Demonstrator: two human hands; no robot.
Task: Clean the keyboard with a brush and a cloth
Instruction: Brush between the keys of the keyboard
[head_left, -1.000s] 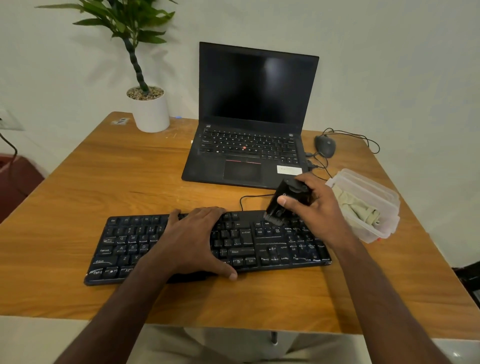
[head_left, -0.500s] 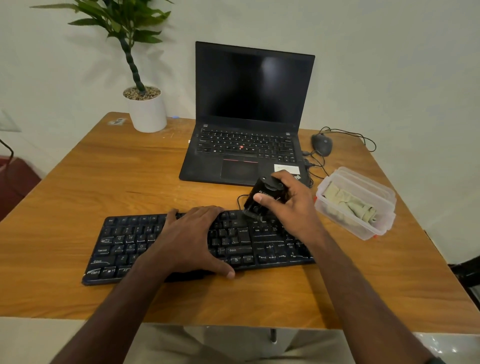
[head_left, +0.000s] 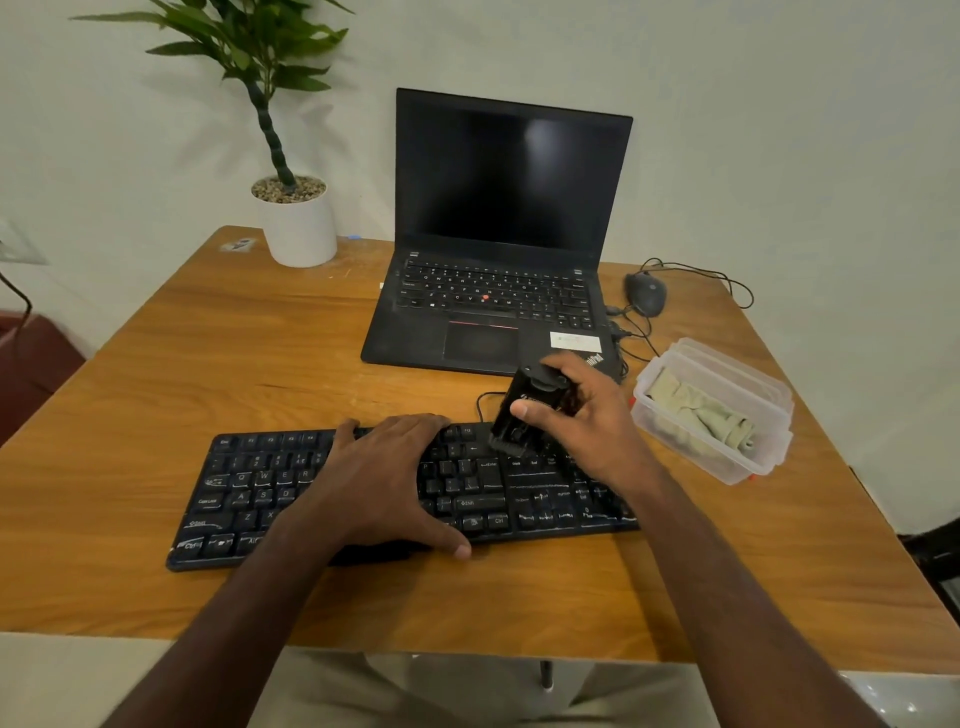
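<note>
Fingers and thumb of the right hand (head_left: 587, 415) curl round a black brush (head_left: 524, 410), its bristle end touching the top key rows of the keyboard (head_left: 249, 493) toward the keyboard's right. Left hand (head_left: 384, 483) lies flat and spread across the keyboard's middle (thumb at the near edge). Right of the keyboard, a clear container (head_left: 769, 441) holds a pale cloth (head_left: 701, 415); beyond the keyboard sits an open laptop (head_left: 509, 208).
</note>
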